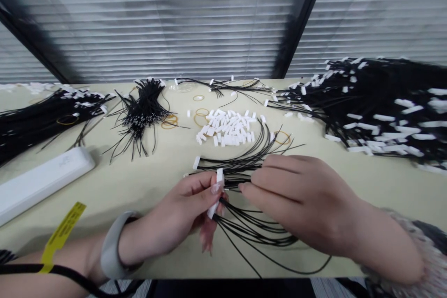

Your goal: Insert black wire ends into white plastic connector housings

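My left hand pinches a long white connector housing between thumb and fingers, tilted nearly upright. Several thin black wires run out of the housing's right side and curve below my right hand. My right hand is closed just right of the housing, its fingertips near the black wires; what lies between them is hidden. Right behind both hands lies a loose bunch of black wires with a white connector at its left end.
A pile of small white connectors sits mid-table, with yellow rubber bands nearby. Black wire bundles lie at the left, centre left and right. A white power strip lies left. Window blinds stand behind the table.
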